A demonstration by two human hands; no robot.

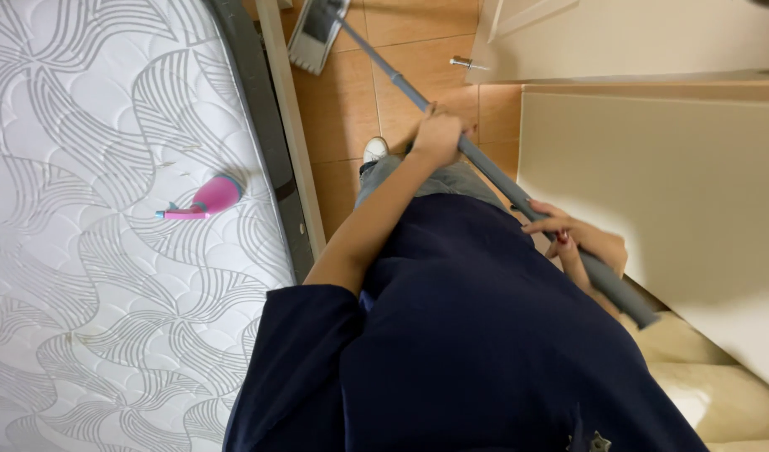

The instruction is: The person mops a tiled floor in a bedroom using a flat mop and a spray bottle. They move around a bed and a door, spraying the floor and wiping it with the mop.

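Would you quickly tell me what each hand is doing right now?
Left hand: closed around the grey mop handle, further down the pole.
Right hand: gripping the same handle near its upper end.

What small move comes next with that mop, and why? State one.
Probably push the flat mop head forward along the tiled floor. The left hand grips the grey mop pole midway and the right hand holds it near its upper end, so both are set for a stroke. The head lies in the narrow strip beside the bed frame.
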